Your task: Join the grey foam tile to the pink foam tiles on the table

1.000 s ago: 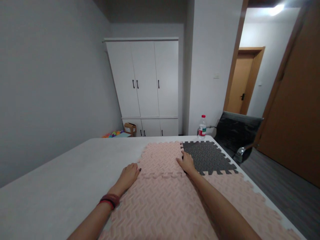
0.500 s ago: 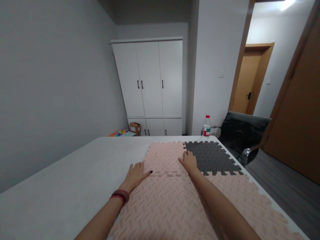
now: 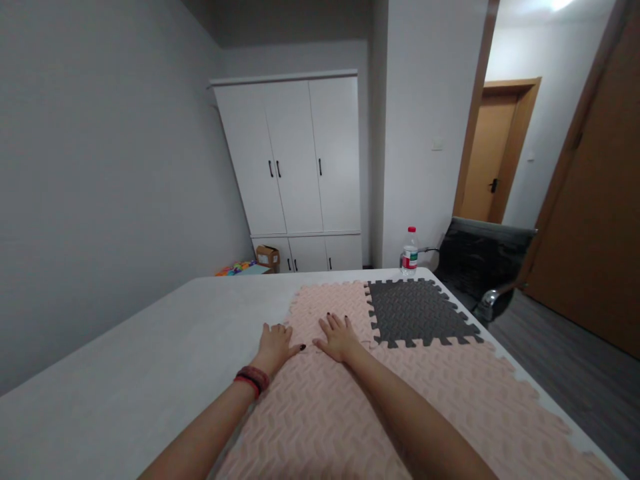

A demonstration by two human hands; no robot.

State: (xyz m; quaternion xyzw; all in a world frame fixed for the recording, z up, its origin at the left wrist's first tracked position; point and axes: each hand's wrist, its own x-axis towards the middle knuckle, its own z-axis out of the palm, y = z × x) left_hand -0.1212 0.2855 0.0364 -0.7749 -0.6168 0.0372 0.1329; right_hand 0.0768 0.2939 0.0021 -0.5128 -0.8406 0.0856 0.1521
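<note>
Pink interlocking foam mat tiles [image 3: 350, 407] cover the right part of a grey table [image 3: 150, 360], joined to one dark grey foam tile [image 3: 417, 312] at the far right. My left hand [image 3: 276, 345] lies flat with fingers spread at the left edge of the far pink tile [image 3: 330, 307]. Beside it, my right hand [image 3: 339, 337] presses flat, fingers apart, on the toothed seam between the far and near pink tiles. Neither hand holds anything. A red and dark band sits on my left wrist.
A water bottle [image 3: 409, 252] stands at the table's far right corner. A black office chair [image 3: 483, 260] sits just beyond the table's right edge. A white cupboard [image 3: 295, 167], a cardboard box [image 3: 267, 256] and colourful toys [image 3: 235, 268] are behind.
My right hand has slid left along the seam, away from the dark grey tile, and now lies close to my left hand. The left hand has spread flatter.
</note>
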